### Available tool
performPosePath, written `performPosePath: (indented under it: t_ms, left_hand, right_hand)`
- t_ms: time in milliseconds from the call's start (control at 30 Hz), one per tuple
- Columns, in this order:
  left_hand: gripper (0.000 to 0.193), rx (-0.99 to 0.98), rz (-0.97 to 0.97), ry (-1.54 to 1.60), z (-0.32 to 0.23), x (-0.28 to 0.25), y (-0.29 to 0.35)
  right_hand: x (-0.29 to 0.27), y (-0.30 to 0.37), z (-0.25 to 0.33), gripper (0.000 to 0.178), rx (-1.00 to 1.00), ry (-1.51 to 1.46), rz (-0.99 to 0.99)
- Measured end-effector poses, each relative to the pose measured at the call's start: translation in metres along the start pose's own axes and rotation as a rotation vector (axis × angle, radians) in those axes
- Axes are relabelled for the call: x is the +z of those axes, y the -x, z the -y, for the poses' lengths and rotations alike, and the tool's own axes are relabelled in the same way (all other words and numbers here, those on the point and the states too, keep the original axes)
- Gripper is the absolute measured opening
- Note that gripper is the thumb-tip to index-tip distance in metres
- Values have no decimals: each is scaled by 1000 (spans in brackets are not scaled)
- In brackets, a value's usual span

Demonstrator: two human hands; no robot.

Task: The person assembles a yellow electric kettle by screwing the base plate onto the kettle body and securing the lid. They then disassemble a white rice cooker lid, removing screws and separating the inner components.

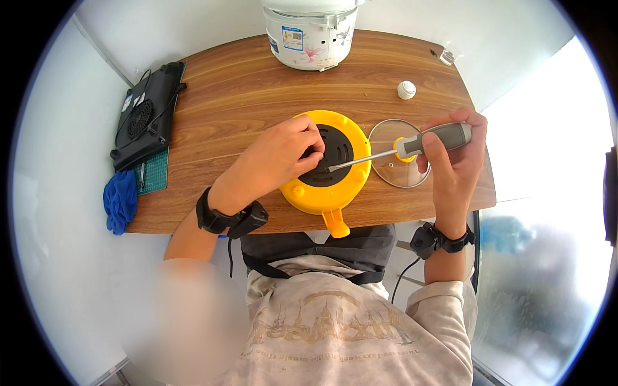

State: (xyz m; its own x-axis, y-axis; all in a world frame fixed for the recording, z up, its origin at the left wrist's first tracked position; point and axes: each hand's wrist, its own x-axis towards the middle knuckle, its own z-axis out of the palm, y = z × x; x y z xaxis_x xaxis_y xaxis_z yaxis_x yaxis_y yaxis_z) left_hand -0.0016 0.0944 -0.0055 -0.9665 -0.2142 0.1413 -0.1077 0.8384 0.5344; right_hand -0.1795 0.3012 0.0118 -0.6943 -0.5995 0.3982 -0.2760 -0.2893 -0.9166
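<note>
An upturned yellow electric pot [353,183] lies near the table's front edge, its handle [335,222] pointing toward me. Its round black vented base [340,147] faces up. My right hand [454,167] is wrapped round the grey handle of a screwdriver [444,137]. The metal shaft slants left, and its tip is at the black base; whether it touches a screw I cannot tell. Over the left part of that base, my left hand [283,154] has its fingers curled together. Whatever they may pinch is hidden or too small to make out.
A clear glass lid [389,170] with a yellow knob lies right of the pot. Behind it stands a small white round piece [406,89]. A white rice cooker [309,48] is at the back. Leftward are a black fan unit [151,106], green mat [153,174] and blue cloth [120,201].
</note>
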Motion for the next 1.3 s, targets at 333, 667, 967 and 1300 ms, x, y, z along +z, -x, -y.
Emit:
performPosePath:
  t_ms: [333,667,967,1300]
  left_hand:
    - [13,-10,9,34,-1,-4,1]
    - [11,36,7,3,0,-5,0]
    - [11,69,-41,11,4,-2,2]
    - [11,42,-8,71,7,-4,0]
  right_hand:
    - [-1,1,-1,42,9,5,5]
    - [-3,3,-1,42,21,0,4]
    - [-3,2,-1,43,11,-7,28]
    - [22,-20,14,45,-229,218,116]
